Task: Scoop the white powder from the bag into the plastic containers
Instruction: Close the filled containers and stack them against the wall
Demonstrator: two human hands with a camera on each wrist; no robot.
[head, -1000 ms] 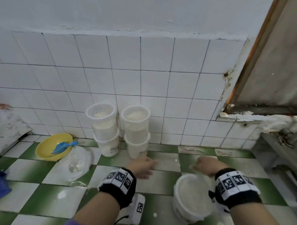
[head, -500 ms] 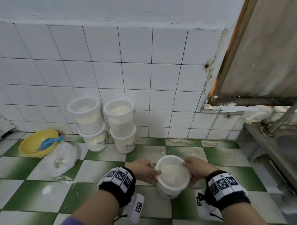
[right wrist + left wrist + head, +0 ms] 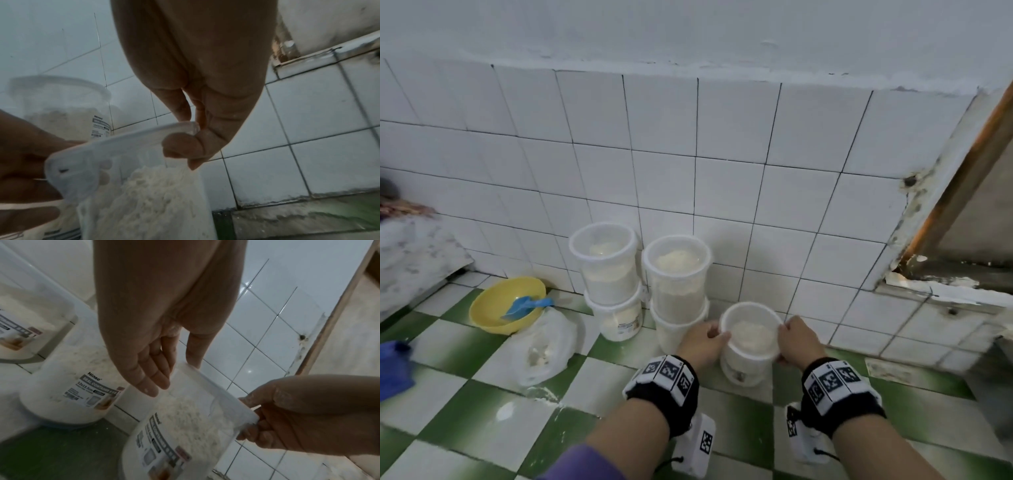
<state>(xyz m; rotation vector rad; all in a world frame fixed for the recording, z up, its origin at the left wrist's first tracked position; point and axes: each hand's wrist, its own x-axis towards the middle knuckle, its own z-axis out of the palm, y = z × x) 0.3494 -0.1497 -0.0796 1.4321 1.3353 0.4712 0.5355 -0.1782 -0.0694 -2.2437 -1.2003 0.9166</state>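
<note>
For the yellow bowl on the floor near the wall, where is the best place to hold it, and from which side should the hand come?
Probably grip the yellow bowl at its near rim, coming from above, thumb inside and fingers outside. The bowl is wide, shallow and open upward. The blue scoop lies across its right side and the plastic bag sits beside that edge, so the near-left rim is the freest part.

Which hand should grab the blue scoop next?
Probably the left hand. The blue scoop lies in the yellow bowl on that side; the right hand is farther away, holding the tub.

Dim, flat light with soft shadows; wrist views are darker and blurred, perhaps by motion, edges bent
</note>
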